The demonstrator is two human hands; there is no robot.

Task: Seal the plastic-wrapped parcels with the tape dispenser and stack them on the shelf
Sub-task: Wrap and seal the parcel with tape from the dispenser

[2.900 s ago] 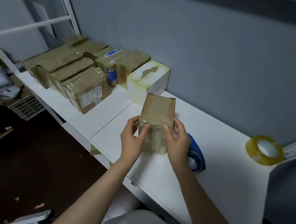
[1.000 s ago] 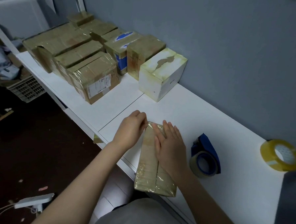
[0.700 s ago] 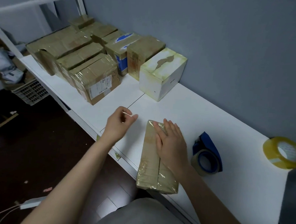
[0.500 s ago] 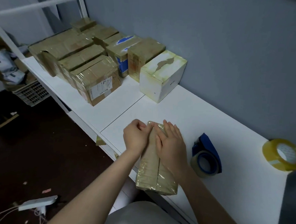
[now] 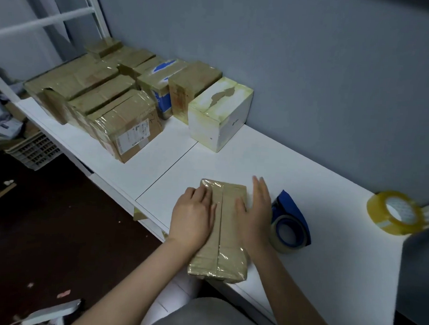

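White tabletop runs along a grey-blue wall on my remote head-camera feed, with dark floor below its near edge. One brown parcel, wrapped in glossy clear plastic, lies flat at the near edge of the tabletop, long side pointing toward the wall, and its near end juts a little past that edge. A tape seam runs down the middle of its top. The left hand rests palm down on the left half of the parcel, fingers laid over the far left corner, pressing and not grasping. The right hand is relaxed with straight fingers: its thumb lies on the parcel top, its palm sits against the right side, and the fingers point toward the wall. Just beside that hand, on the right, a blue tape dispenser loaded with a roll lies on the tabletop, apart from the parcel. Farther right, near the wall, a yellowish tape roll appears blurred. Toward the far left, a white box with yellowed tape stands against the wall, and beyond it a tight group of wrapped brown boxes fills the left end of the tabletop, the nearest one bearing a white label. A plastic crate sits on the floor under that end.
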